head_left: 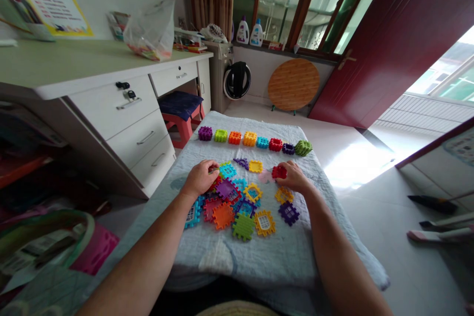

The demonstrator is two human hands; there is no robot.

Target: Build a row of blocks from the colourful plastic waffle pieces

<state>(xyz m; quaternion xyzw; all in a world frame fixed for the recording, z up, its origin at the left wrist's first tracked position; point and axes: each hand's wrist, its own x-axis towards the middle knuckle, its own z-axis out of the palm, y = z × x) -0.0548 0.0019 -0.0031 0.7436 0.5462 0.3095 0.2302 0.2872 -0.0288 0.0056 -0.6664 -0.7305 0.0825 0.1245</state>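
Observation:
My right hand (294, 177) grips a red interlocking plastic tile (278, 172) at the right of the cloth, thumb and fingers at its edge. My left hand (202, 177) is closed at the left edge of a loose pile, and what its fingers hold is hidden. Around it lie a light-blue tile (227, 170), a purple tile (225, 189), an orange tile (223, 215) and a green tile (243, 227). Below my right hand are a yellow tile (284, 195) and a dark purple tile (289, 213). A yellow tile (255, 166) lies between the hands, beside a purple triangular piece (241, 163).
Along the far side runs a row of stacks sorted by colour, from a purple stack (205, 133) to a green stack (303, 147). A light cloth (266, 261) covers the low table. A desk (111, 66) stands left, with a stool (181, 106) beside it.

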